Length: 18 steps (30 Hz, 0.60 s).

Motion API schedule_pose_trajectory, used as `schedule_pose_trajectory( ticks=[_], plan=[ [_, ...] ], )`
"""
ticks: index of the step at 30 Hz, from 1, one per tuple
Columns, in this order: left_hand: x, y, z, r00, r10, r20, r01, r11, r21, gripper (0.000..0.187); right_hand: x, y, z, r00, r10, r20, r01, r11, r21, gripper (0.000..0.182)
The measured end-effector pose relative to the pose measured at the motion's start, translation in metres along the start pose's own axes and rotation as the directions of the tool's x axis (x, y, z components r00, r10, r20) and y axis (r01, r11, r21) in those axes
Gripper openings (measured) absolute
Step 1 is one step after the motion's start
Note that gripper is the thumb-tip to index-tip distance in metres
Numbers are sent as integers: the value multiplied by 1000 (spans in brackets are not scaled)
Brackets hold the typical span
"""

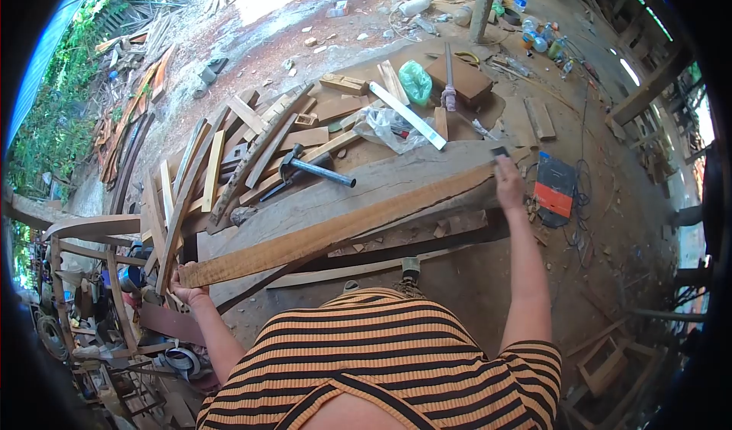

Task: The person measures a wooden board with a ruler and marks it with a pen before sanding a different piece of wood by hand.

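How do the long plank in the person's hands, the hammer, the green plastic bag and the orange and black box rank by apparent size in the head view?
1. long plank
2. hammer
3. orange and black box
4. green plastic bag, farther off, so unsure

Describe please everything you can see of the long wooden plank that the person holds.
The long wooden plank is a narrow, light brown board of raw timber with fine cross marks along its upper face. It lies slanted across a grey workbench slab, rising toward the right. The left hand grips its near end from below. At its far end the right hand holds a small dark tool close to the wood. It looks whole and unbroken.
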State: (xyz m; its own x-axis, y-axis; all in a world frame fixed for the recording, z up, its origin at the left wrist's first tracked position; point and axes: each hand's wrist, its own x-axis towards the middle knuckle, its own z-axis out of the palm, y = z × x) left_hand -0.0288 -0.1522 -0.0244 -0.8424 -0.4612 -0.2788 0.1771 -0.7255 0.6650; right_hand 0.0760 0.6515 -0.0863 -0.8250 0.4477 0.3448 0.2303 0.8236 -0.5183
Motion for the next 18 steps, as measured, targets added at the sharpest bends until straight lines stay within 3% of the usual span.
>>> schedule_pose_trajectory(
  ticks=[1,4,6,7,8,10,12,14,15,16,18],
  plan=[
    [-1,1,2,1000,5,-1,-5,1000,5,25,9,38,7,994,96,-55,-95,995,6,33],
    [0,1,0,999,41,-4,-41,998,51,24,21,30,9,966,232,-116,-238,970,-42,33],
    [4,2,-7,996,67,-55,-60,991,119,25,3,-21,23,992,61,-111,-58,998,32,32],
    [6,4,-12,997,28,-74,-21,995,99,26,-14,-57,26,987,-115,-110,106,991,-85,31],
    [7,2,-12,998,9,-68,-1,994,108,26,-31,-91,25,980,-193,-55,194,981,8,31],
    [6,1,-13,966,108,-233,-73,985,154,28,-63,-135,18,947,-318,56,313,947,75,34],
    [11,4,-22,980,77,-182,-50,987,152,31,-62,-137,5,925,-360,122,340,928,154,35],
    [9,6,-24,985,74,-156,-52,988,145,31,-37,-106,-10,849,-501,171,469,861,196,35],
    [10,8,-27,984,78,-159,-55,988,145,31,-20,-78,-9,881,-462,103,438,878,193,32],
    [14,12,-30,983,83,-162,-57,985,161,34,-6,-42,-6,934,-350,66,345,935,75,32],
    [16,13,-31,982,94,-163,-66,983,171,37,20,30,0,996,-86,-7,85,993,-81,32]
  ],
)
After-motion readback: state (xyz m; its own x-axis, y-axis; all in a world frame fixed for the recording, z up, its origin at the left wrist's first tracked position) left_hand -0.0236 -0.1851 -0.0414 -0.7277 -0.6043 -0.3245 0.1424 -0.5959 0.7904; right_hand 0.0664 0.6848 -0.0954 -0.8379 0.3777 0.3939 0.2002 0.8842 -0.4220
